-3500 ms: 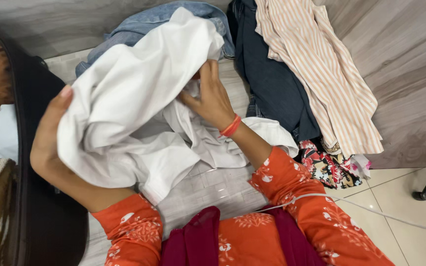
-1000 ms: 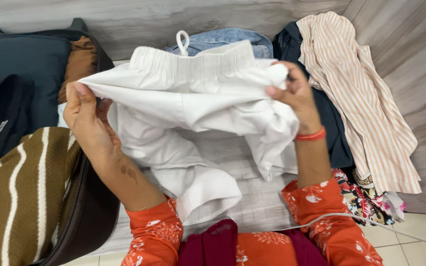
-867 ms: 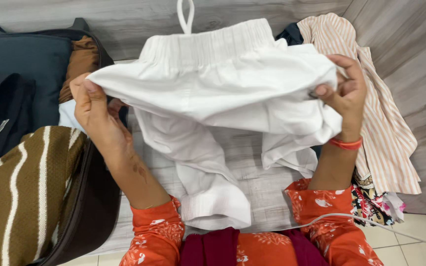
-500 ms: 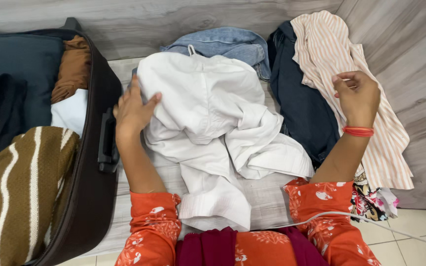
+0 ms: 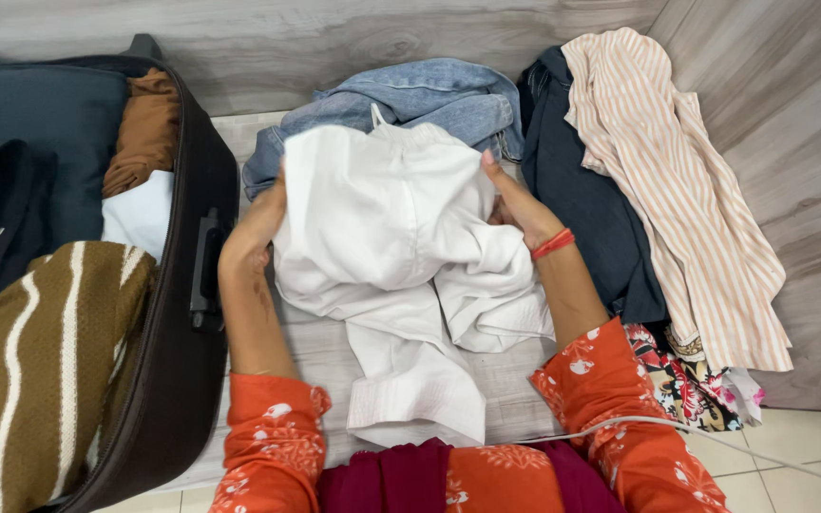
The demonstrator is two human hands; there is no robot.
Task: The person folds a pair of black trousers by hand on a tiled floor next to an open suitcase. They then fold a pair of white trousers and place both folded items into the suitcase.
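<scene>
Since half a second ago the right hand (image 5: 517,204) has come off the striped shirt side and down onto the white garment (image 5: 396,247); the left hand (image 5: 257,228) has slid to its left flank. Both hands now press in on the bundle from either side, fingers partly buried in cloth, so true grip vs. mere contact: cannot tell. The garment lies bunched mid-bench (image 5: 505,389), long axis running from the near edge, where a cuffed leg hangs toward the person, to the far edge, waistband end away; hands equally close, one per side. Left of it, an open dark suitcase (image 5: 192,313) with a brown striped knit (image 5: 40,351) inside. Right, a dark garment (image 5: 582,199), a peach striped shirt (image 5: 686,190), a floral cloth (image 5: 686,385). Far edge: blue denim (image 5: 420,95). A small pale label patch sits on the dark suitcase lining at left.
</scene>
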